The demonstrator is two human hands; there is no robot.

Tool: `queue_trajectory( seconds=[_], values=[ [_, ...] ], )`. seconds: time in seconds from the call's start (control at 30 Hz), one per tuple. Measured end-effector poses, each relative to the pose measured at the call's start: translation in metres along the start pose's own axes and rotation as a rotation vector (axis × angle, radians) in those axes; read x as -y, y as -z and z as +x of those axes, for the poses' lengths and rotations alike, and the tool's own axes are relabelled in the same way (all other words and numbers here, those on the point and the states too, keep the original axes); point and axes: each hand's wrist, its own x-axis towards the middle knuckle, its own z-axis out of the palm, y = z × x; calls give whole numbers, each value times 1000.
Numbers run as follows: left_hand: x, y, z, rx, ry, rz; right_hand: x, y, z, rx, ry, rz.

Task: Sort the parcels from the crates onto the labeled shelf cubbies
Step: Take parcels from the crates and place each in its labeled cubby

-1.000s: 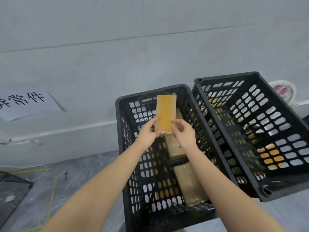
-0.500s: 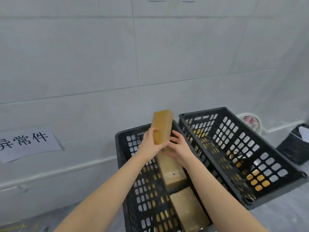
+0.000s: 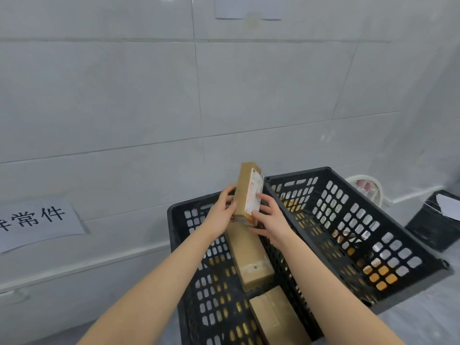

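Observation:
A small brown cardboard parcel (image 3: 243,192) stands upright above the near black crate (image 3: 179,220), its white shipping label facing right. My left hand (image 3: 221,215) grips its left side and my right hand (image 3: 270,220) holds its lower right side, fingers on the label. Two more brown parcels lie inside that crate: one (image 3: 249,257) just below my hands and another (image 3: 276,317) nearer to me. A second black crate (image 3: 373,220) leans against the first on the right.
A grey tiled wall fills the background, with a paper sign (image 3: 37,224) bearing Chinese characters at the left. A white round object (image 3: 366,189) lies behind the right crate, and a black bin (image 3: 435,220) with paper stands far right.
Both hands have lifted the parcel higher out of the crate and turned it, so its labelled face now shows. The view has tilted upward toward the wall.

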Motion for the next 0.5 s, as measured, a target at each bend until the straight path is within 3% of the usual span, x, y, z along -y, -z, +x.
queue_trajectory(
  seconds=[0.23, 0.33, 0.5],
  values=[
    [0, -10, 1, 34, -80, 123, -7, 14, -8, -188, 147, -280],
    [-1, -23, 3, 152, -95, 143, -11, 29, -22, -339, 217, -442],
    [-20, -64, 13, 331, -139, 199, -4, 70, -52, -511, 304, -435]
  ],
)
